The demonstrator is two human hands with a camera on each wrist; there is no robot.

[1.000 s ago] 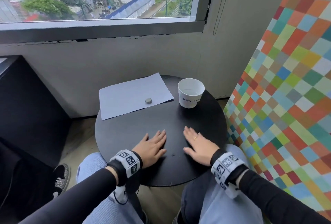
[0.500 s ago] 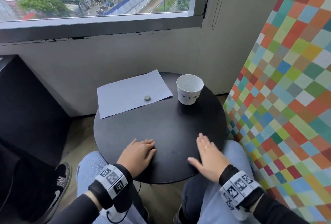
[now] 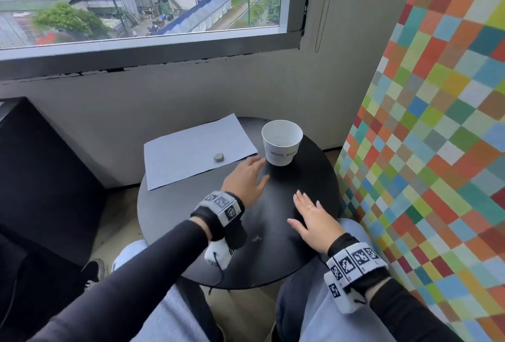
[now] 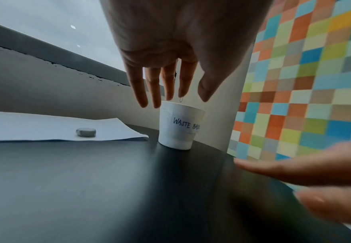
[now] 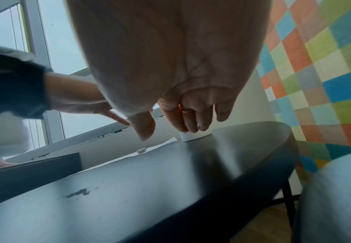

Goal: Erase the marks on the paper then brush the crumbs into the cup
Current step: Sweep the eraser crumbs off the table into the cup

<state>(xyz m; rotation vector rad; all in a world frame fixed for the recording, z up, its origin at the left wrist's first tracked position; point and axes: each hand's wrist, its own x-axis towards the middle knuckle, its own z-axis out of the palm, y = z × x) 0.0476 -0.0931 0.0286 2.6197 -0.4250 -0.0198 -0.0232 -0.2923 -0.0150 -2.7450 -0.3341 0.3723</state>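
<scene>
A white sheet of paper (image 3: pixel 194 147) lies at the back left of the round black table (image 3: pixel 191 232), with a small grey eraser (image 3: pixel 219 157) on it near its right edge. A white paper cup (image 3: pixel 282 142) labelled "WASTE BASKET" stands to the right of the paper. My left hand (image 3: pixel 247 179) hovers over the table with straight fingers, its tips close to the cup and the paper's corner, holding nothing. My right hand (image 3: pixel 311 218) lies flat and empty near the table's right front. A small patch of dark crumbs (image 3: pixel 256 238) sits on the table between my wrists.
A grey wall and window sill (image 3: pixel 153 54) run behind the table. A colourful checkered panel (image 3: pixel 437 136) stands close on the right. A dark cabinet (image 3: pixel 41 164) is on the left. My knees (image 3: pixel 325 311) are under the table's front edge.
My left hand has lifted from the table's front and reached forward to just short of the cup. My right hand has stayed flat near the front right.
</scene>
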